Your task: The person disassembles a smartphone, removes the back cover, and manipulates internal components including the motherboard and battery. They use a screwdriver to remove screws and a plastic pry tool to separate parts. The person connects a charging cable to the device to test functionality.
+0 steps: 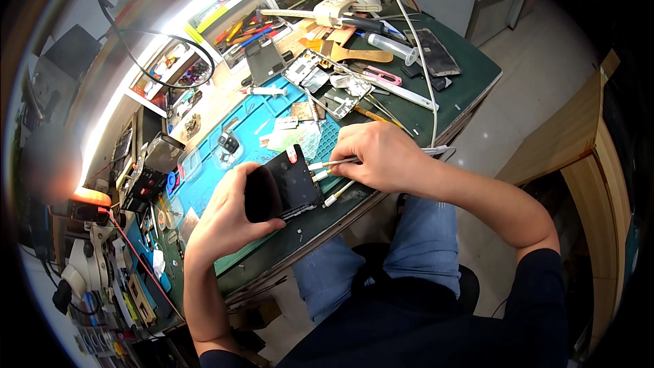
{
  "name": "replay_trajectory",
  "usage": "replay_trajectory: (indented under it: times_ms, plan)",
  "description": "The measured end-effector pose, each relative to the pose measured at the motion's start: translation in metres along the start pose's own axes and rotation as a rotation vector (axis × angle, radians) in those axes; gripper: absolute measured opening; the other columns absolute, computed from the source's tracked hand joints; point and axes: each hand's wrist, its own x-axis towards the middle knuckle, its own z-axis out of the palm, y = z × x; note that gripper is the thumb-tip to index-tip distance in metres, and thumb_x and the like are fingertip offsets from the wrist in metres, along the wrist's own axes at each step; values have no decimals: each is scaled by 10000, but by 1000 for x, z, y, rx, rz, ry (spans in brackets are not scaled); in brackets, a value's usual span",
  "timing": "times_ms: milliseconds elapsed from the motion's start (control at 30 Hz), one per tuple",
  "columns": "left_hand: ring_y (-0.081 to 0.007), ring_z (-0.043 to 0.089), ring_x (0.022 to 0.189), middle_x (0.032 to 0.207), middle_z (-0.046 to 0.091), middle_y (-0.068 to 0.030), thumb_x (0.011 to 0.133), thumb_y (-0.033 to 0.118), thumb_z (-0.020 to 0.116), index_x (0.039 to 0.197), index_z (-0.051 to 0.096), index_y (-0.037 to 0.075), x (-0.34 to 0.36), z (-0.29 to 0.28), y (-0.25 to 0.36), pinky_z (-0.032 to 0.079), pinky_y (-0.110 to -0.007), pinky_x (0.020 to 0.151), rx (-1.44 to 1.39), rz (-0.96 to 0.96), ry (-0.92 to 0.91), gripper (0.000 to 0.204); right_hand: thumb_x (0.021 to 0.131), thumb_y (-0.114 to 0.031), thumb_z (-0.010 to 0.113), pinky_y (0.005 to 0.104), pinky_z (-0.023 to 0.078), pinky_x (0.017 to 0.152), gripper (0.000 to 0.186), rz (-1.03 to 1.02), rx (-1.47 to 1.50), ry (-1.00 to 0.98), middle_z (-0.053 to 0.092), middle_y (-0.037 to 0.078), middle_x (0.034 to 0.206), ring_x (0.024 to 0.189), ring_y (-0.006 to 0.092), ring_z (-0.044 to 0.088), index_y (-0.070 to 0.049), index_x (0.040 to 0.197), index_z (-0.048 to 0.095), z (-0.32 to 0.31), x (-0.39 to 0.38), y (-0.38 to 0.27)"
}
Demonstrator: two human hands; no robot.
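Observation:
My left hand (225, 215) is closed around a smartphone (291, 180) with a dark screen and a small red-and-white sticker at its top corner. The phone is tilted above the front of the bench. Over the bench edge, my right hand (381, 153) pinches a white charging cable (338, 161) between thumb and fingertips. Its plug points toward the phone's right side; whether it touches the phone I cannot tell. Two more white cable plugs (332, 199) lie just below, beside the phone. The cables run off to the right behind my right hand.
A blue repair mat (235, 126) bears small parts. Behind it lie an opened phone frame (306, 71), a brush (357, 53), a syringe (392, 46) and another dark phone (434, 52). A lit shelf with tools runs along the back left. A cardboard box (555, 140) stands right.

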Motion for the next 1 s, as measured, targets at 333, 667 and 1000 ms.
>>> replay_trajectory:
  times_ms: [333, 667, 1000]
  plan:
    - [-341, 594, 1289, 1347, 602, -181, 696, 273, 978, 1464, 489, 26, -1, -1, -4, 471, -410, 1105, 35, 70, 8, 943, 908, -261, 788, 422, 559, 772, 183, 187, -187, 42, 737, 88, 927, 893, 302, 722, -88, 966, 799, -11, 0, -21]
    - [-370, 574, 1264, 1362, 582, -158, 725, 367, 953, 1485, 527, 44, 4, 8, 13, 463, -453, 1095, 32, 215, 116, 930, 909, -307, 793, 424, 565, 778, 425, 90, -397, 430, 715, 78, 987, 913, 296, 712, -102, 1271, 704, -10, -12, 9]
    - [-337, 605, 1268, 1369, 635, -156, 795, 545, 866, 1495, 548, 56, 11, 35, 18, 463, -451, 1102, 207, 317, 213, 912, 974, -321, 766, 361, 567, 675, 383, 161, -251, 434, 732, 54, 965, 732, 203, 716, -108, 1287, 708, -15, -16, 1]
